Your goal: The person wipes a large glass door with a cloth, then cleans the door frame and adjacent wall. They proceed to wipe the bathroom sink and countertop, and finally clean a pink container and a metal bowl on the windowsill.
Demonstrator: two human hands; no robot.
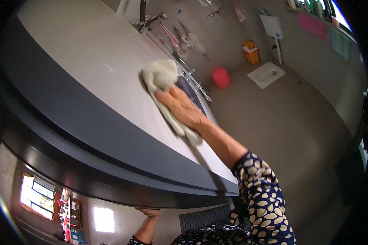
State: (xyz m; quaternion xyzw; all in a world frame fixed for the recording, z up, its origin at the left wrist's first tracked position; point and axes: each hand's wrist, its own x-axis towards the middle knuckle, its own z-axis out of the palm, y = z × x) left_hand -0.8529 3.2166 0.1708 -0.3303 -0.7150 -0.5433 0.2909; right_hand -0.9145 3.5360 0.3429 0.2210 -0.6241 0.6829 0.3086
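Note:
A pale, cream-coloured cloth (161, 75) lies bunched against a broad whitish panel (106, 69) with a wide dark grey border (90, 102). My right hand (182, 107) presses down on this cloth, its fingers partly buried in the folds. One end of the cloth trails along the panel toward my wrist. At the bottom of the view my left hand (150, 212) touches the panel's dark outer edge. Its fingers are hidden behind that edge.
Beyond the panel are a red bucket (221, 77), an orange bin (251, 52) with a white lid, a squat toilet (267, 75) and a white cistern (272, 26). Items hang on the wall. A dark slatted mat (204, 218) lies below, and a window (37, 196) shows lower left.

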